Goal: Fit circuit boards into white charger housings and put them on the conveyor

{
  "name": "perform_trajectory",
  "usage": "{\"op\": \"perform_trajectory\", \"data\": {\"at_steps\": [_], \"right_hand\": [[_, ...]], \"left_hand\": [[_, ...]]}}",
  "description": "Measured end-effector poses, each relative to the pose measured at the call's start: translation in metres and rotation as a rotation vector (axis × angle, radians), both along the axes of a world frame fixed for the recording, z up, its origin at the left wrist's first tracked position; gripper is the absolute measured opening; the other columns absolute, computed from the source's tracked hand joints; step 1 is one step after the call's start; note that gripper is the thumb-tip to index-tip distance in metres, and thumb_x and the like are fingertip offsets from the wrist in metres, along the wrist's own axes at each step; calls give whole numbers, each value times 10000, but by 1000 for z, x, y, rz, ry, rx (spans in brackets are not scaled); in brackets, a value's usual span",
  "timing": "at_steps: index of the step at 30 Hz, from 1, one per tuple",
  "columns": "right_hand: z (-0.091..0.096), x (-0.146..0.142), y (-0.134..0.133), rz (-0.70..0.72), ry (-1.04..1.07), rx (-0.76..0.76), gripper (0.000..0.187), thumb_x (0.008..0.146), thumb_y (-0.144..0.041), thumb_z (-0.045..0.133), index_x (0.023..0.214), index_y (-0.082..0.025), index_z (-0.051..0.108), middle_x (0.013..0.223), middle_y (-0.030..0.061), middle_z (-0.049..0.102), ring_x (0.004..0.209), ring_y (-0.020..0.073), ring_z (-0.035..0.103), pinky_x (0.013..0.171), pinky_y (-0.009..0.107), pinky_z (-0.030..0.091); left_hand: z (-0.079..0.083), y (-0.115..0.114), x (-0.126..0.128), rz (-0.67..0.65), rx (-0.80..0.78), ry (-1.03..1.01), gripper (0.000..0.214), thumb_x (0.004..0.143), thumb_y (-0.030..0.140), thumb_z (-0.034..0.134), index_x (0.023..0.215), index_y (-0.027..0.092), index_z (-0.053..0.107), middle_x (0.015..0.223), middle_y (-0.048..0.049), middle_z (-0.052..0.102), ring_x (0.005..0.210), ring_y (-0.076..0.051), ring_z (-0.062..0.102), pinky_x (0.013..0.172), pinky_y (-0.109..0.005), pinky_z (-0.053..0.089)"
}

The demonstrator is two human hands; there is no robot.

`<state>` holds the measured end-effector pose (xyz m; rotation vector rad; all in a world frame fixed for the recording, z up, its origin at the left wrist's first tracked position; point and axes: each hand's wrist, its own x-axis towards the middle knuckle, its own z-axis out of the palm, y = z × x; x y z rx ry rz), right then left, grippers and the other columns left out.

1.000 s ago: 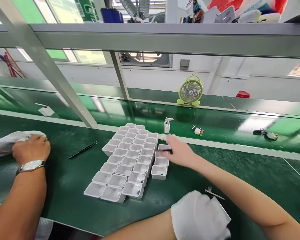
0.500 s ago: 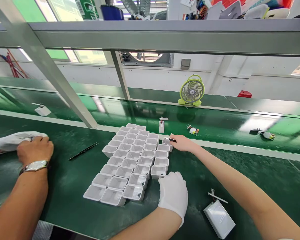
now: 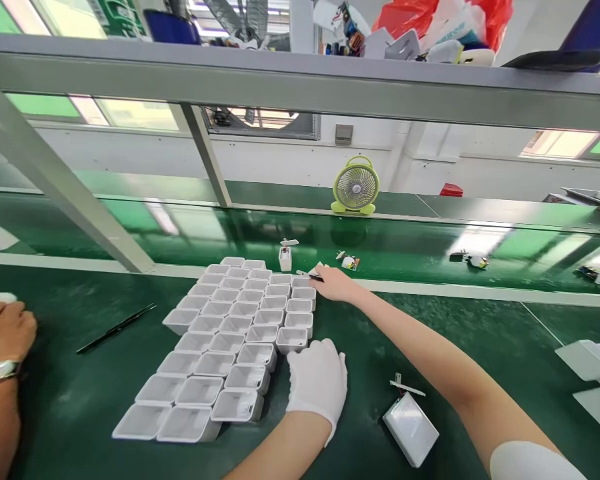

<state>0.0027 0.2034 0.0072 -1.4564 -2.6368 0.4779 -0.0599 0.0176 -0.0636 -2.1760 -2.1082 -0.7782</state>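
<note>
Clutter crowds the shelf [image 3: 300, 79] overhead, with red bags [image 3: 403, 20] toward its right part, and a slanting metal post [image 3: 63, 183] comes down on the left, its foot behind the far corner of the boxes. On the ledge at the back stands a green fan [image 3: 356, 188]; nearer, just past the pale strip along the table [image 3: 370, 367], a small white part [image 3: 285, 259] stands upright close to the boxes. Black tweezers [image 3: 115, 329] lie to the left, between the boxes and a co-worker's hand [image 3: 5, 330] with a watch at the wrist. A larger white case [image 3: 411, 430] with a thin arm sticking out lies tilted on the near right, below the person's right forearm. The boxes [image 3: 217, 363] themselves sit in the middle of the table: shallow, white, open-topped, round-cornered, packed in slanting rows, a few near ones showing small dark marks inside. The right hand [image 3: 335, 283] covers part of the far right end, its grip pinching a thin dark tool [image 3: 316, 277] pointing left. The gloved left hand [image 3: 317, 380] rests just beside the near right boxes, fingers turned down; whether its grip is spread or pressed together I cannot tell.
</note>
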Motion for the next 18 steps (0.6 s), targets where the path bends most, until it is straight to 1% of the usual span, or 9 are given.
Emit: {"op": "perform_trajectory", "data": {"at_steps": [2,6,8,10,13,15,16,17,18], "right_hand": [[2,15,9,-89,15,33,338,1000,-390,629,1260,-175,624,1245,91,664,1048,225,681,892,437,599],[1,48,40,-271,2,77,378,990,-380,644,1309,-183,599,1315,103,631,1103,247,664,919,463,592],[-4,60,52,-312,-9,60,378,985,-375,654,1305,-181,601,1308,102,634,1094,245,668,909,458,596],[-9,67,58,-329,-1,61,376,985,-377,653,1300,-178,604,1296,100,640,1081,240,672,900,452,600],[-16,78,53,-352,22,117,371,991,-384,644,1297,-178,605,1290,99,643,1077,238,673,899,449,599],[-18,91,48,-380,16,168,369,993,-383,640,1299,-180,604,1293,99,642,1076,237,673,900,448,598],[-19,100,47,-405,4,191,368,993,-381,640,1301,-182,604,1294,99,641,1076,236,673,900,447,599],[-19,112,47,-440,-13,214,368,994,-379,640,1303,-183,603,1295,99,641,1076,236,673,900,447,599],[-19,127,47,-487,-32,235,370,994,-377,640,1307,-184,600,1299,99,639,1077,236,672,901,447,599]], "left_hand": [[4,1,1,-12,-15,11,187,902,310,612,762,197,659,648,-42,603,613,-265,670,637,-420,479],[16,-3,16,-58,-17,124,211,916,325,596,762,194,655,653,-56,610,588,-251,654,608,-377,468],[22,-7,27,-92,-1,172,234,932,342,581,776,185,656,685,-74,629,617,-257,661,605,-373,480],[24,-10,34,-132,36,203,242,938,355,574,793,181,658,705,-78,635,629,-264,657,601,-382,493],[21,-17,40,-225,111,235,193,920,339,595,826,186,666,710,-61,629,616,-264,634,595,-400,506],[16,-22,43,-336,162,208,138,886,325,638,884,195,685,740,-50,641,650,-261,637,625,-402,518],[12,-26,45,-407,198,183,149,866,327,662,930,197,695,768,-49,653,681,-258,642,660,-402,526],[9,-29,47,-475,221,163,210,838,341,690,993,200,702,818,-56,674,714,-258,646,686,-404,531],[6,-33,50,-522,203,144,287,798,363,726,1036,205,707,841,-56,685,723,-258,641,688,-401,531]]}}
